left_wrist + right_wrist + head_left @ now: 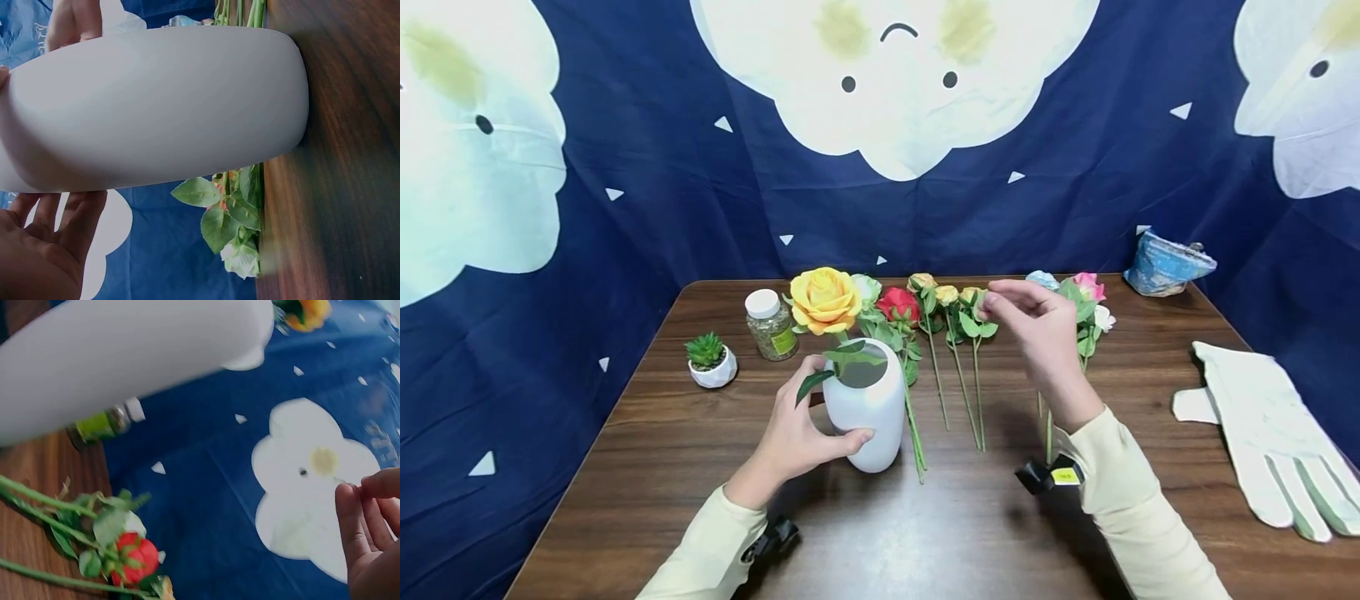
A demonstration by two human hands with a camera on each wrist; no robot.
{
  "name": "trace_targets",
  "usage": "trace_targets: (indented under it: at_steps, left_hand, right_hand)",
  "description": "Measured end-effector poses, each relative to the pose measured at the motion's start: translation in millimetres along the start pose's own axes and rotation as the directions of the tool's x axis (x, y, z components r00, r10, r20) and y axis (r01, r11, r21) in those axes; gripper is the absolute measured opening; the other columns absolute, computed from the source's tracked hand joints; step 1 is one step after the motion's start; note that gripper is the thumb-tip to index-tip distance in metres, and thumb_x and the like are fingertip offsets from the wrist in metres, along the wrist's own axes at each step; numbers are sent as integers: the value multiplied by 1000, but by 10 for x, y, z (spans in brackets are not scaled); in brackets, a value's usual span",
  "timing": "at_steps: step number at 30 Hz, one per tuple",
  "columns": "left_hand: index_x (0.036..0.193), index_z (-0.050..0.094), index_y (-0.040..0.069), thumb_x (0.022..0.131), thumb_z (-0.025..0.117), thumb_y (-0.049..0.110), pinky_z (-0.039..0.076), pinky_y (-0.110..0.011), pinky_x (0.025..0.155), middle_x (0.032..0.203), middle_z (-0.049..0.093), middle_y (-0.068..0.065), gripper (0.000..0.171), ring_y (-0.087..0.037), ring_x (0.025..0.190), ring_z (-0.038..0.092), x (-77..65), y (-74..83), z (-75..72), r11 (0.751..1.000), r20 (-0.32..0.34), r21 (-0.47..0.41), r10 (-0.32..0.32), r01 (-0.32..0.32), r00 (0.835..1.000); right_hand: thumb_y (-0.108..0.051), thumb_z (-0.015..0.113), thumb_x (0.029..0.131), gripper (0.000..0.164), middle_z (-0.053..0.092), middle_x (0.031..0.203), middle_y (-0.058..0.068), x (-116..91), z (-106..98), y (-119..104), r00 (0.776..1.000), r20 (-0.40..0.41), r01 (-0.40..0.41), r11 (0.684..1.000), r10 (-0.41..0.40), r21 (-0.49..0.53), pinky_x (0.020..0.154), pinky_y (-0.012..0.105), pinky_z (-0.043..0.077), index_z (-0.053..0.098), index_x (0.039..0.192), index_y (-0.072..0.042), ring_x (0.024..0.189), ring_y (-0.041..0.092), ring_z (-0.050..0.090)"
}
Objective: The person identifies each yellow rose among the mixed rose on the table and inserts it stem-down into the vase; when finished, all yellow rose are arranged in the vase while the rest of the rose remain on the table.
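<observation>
A white vase [880, 417] stands on the table with a yellow artificial rose [825, 300] in it, leaning left over the rim. My left hand [797, 433] grips the vase from the left, thumb across its front and fingers round the far side. The left wrist view shows the vase [156, 106] close up, with fingers behind it. To the right, my right hand [1041, 333] is raised above the table, fingers loosely bent. Nothing shows clearly between the fingertips of my right hand [372, 525]. Nearest to it lie several small yellow roses [947, 295].
A red rose [898, 306] and pale rose [867, 288] lie behind the vase. Pink [1088, 286], blue and white flowers lie right. Left stand a lidded jar [772, 327] and a potted succulent [709, 360]. White gloves [1262, 433] and a blue pouch [1167, 264] are far right.
</observation>
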State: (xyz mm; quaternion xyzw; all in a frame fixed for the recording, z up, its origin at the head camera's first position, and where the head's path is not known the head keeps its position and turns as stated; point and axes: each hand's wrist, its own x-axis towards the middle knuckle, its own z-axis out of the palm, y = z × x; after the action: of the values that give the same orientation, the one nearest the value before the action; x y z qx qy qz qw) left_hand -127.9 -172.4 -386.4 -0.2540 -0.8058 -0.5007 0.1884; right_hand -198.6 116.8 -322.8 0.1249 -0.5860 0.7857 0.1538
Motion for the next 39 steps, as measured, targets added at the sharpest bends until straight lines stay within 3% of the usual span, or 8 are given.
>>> trace_targets:
  at_steps: [6, 14, 17, 22, 29, 39]
  left_hand:
    - [124, 57, 3, 63, 92, 17, 62, -35, 80, 116, 67, -8, 71, -17, 105, 67, -29, -20, -20, 1000, -4, 14, -13, 13, 1000]
    - [124, 57, 2, 63, 92, 16, 62, -35, 81, 117, 67, -9, 71, -19, 105, 68, -20, -12, -16, 1000, 4, 5, -19, 19, 1000]
    - [124, 56, 2, 64, 91, 17, 62, -37, 81, 117, 66, -9, 71, -20, 105, 68, -9, -7, -6, 1000, 13, 2, -21, 21, 1000]
    - [124, 56, 3, 64, 91, 16, 62, -37, 81, 117, 67, -9, 71, -18, 104, 68, -9, -15, 11, 1000, 17, -13, -27, 27, 999]
    - [125, 57, 3, 64, 91, 17, 62, -35, 80, 118, 67, -8, 72, -15, 106, 66, -12, -20, 6, 1000, 7, -10, -28, 28, 1000]
    - [124, 56, 4, 64, 91, 16, 61, -34, 82, 118, 67, -7, 71, -15, 106, 67, 2, -4, -9, 999, 12, 3, -49, 49, 999]
  right_hand:
    - [20, 53, 94, 36, 76, 80, 5, 54, -213, 14, 999, -31, -24, 984, 30, 176, 70, 26, 62, 78, 89, -5, 71, 13, 73]
    - [11, 51, 100, 31, 76, 83, 7, 86, -372, 20, 995, -29, -88, 973, 96, 214, 70, 25, 61, 76, 91, -4, 72, 13, 74]
    - [5, 52, 102, 28, 76, 84, 5, 85, -421, 21, 992, -34, -112, 979, 119, 170, 69, 25, 61, 76, 91, -6, 72, 13, 74]
    - [-7, 52, 106, 28, 76, 85, 1, 87, -510, 17, 986, 9, -167, 986, 167, 13, 69, 27, 62, 76, 95, -15, 73, 12, 74]
    - [-14, 48, 108, 29, 76, 86, -6, 133, -607, 46, 973, 57, -210, 964, 221, -164, 70, 25, 61, 74, 95, -20, 75, 9, 73]
    - [-19, 49, 109, 32, 75, 85, -6, 206, -713, 127, 934, 92, -326, 928, 346, -182, 72, 22, 61, 73, 88, -20, 76, 8, 73]
